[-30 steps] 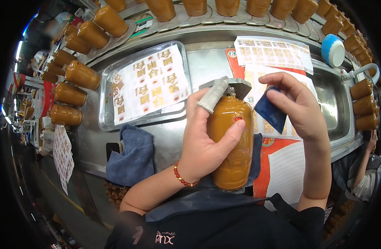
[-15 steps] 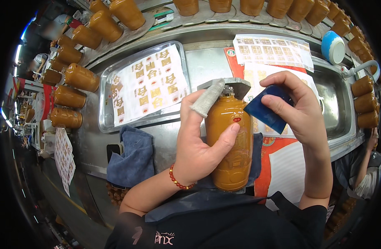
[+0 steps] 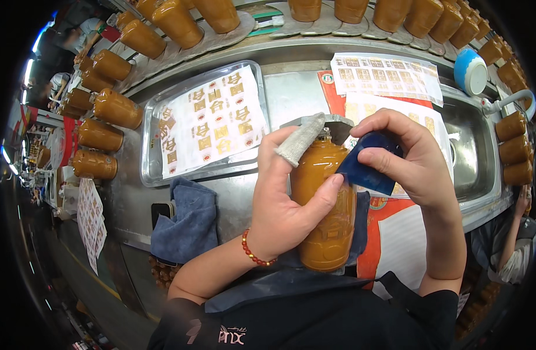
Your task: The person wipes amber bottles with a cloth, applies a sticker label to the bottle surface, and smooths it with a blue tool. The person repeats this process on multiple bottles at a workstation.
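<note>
A glossy amber-brown bottle (image 3: 323,236) lies with its clear-topped neck away from me. My left hand (image 3: 285,201) is closed round its left side, the thumb across the front. One of its fingers wears a grey cloth finger cot (image 3: 301,140). Between the thumb and fingers of my right hand (image 3: 416,160) is a blue flexible scraper (image 3: 370,175). The scraper's left edge touches the bottle's upper right, beside my left thumb tip, and hides the small red label there. Behind the neck is a grey angular block (image 3: 338,126).
A metal tray (image 3: 146,157) holds a sheet of gold decals (image 3: 214,125). More decal sheets (image 3: 387,73) lie beyond the bottle, next to a sink (image 3: 473,151). A blue cloth (image 3: 189,219) and phone (image 3: 161,213) are at left. Amber bottles (image 3: 117,108) stand on a conveyor (image 3: 238,35) around the bench.
My right hand has tilted the scraper and brought it left onto the bottle, over the red label. The bottles on the conveyor have shifted rightward. My left hand keeps its hold.
</note>
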Demonstrator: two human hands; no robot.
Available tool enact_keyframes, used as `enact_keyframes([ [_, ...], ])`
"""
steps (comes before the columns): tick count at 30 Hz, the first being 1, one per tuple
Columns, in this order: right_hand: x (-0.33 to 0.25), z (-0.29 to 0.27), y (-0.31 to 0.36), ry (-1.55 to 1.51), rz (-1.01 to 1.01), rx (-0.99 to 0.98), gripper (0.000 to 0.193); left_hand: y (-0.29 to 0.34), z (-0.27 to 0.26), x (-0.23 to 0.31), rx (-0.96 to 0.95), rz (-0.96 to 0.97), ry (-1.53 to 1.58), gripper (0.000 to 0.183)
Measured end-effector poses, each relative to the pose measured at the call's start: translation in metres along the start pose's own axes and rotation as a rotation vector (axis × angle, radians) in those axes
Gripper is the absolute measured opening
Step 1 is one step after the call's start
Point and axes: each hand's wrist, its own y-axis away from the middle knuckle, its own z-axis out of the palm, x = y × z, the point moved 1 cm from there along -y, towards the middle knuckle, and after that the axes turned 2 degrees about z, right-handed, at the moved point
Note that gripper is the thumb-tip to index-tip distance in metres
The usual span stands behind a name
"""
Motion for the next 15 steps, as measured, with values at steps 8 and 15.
enact_keyframes([
  [8, 0.007, -0.001, -0.002, -0.078, -0.028, -0.011, 0.024, -0.003, -0.002, 0.002, 0.009, 0.106, -0.084, 0.057],
  [15, 0.013, -0.001, -0.001, -0.111, 0.017, 0.096, 0.019, -0.003, 0.002, -0.003, 0.008, 0.005, 0.047, 0.052],
])
